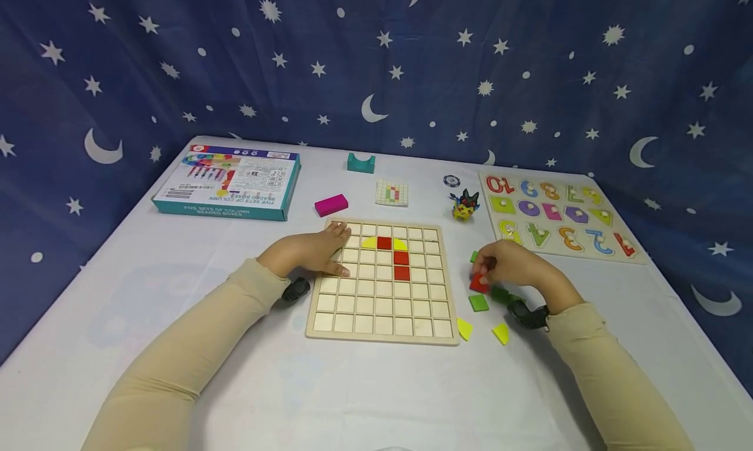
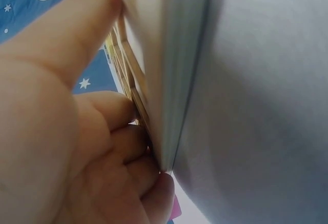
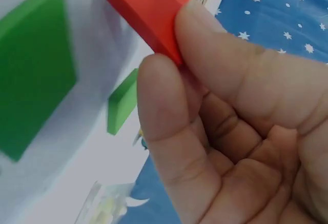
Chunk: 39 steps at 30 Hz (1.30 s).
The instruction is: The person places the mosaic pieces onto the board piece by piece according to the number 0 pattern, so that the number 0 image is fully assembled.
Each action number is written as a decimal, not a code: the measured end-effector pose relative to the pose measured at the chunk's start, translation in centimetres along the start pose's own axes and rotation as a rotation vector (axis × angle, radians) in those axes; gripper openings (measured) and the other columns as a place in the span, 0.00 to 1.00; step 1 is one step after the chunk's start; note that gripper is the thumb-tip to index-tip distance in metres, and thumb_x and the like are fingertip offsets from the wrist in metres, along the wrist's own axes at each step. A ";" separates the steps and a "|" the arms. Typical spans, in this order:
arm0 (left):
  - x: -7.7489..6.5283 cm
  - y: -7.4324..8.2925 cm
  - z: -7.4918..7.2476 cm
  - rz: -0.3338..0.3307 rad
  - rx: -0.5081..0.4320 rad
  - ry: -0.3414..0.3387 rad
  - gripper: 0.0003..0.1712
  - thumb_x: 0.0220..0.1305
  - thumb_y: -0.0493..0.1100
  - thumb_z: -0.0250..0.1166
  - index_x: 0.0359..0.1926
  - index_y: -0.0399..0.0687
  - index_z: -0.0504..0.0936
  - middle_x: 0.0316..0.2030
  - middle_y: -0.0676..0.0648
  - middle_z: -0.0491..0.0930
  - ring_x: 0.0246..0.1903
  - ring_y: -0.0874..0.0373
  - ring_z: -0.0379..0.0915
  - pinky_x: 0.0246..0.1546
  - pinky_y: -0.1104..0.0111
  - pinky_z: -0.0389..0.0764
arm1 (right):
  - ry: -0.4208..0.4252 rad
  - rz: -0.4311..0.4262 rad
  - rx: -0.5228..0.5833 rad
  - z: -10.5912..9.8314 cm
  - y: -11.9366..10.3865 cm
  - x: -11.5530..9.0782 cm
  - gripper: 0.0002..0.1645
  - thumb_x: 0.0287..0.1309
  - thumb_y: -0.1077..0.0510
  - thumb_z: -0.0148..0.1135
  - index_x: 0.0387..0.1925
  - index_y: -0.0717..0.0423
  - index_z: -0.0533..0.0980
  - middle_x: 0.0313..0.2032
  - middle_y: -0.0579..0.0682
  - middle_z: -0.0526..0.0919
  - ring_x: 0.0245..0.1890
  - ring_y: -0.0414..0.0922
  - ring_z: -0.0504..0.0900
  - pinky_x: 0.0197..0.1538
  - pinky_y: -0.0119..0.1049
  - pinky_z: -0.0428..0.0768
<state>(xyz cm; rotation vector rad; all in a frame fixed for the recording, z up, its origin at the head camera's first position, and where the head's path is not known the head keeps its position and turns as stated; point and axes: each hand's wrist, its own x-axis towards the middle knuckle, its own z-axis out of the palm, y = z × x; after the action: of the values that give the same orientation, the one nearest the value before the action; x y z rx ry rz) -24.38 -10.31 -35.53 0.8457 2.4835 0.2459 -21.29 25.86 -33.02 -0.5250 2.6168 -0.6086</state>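
Observation:
A wooden grid board lies flat on the table, with red squares and yellow quarter-round tiles in some of its cells. My left hand rests on the board's left edge with its fingers spread; the left wrist view has the thumb and fingers along that edge. Right of the board, my right hand pinches a red square tile between thumb and finger. Around that hand lie green tiles, and two yellow tiles are nearer the front.
Behind the board are a small pattern card, a magenta block, a teal piece, a poker chip and a toy figure. A boxed bead set is at back left, a number puzzle at back right.

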 end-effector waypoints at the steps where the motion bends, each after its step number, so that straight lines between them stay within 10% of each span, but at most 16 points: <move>1: 0.0 0.0 0.0 0.002 0.000 0.001 0.52 0.61 0.58 0.57 0.70 0.31 0.39 0.70 0.33 0.34 0.70 0.42 0.25 0.69 0.53 0.40 | 0.002 -0.005 -0.003 0.0 -0.1 0.1 0.07 0.45 0.71 0.63 0.28 0.59 0.78 0.24 0.47 0.75 0.29 0.43 0.71 0.32 0.34 0.71; 39: 0.2 0.0 -0.1 -0.009 -0.001 -0.005 0.53 0.61 0.58 0.58 0.70 0.31 0.40 0.70 0.33 0.34 0.70 0.42 0.25 0.69 0.53 0.40 | -0.142 -0.220 -0.019 3.8 -9.6 6.0 0.07 0.47 0.68 0.65 0.27 0.54 0.81 0.24 0.44 0.78 0.27 0.39 0.70 0.32 0.29 0.71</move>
<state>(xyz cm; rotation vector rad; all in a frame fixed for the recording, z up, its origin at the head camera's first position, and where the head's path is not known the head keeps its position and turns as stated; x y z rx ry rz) -24.56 -10.23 -35.53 0.8340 2.4817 0.2409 -22.12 13.94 -33.31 -0.8382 2.4516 -0.5910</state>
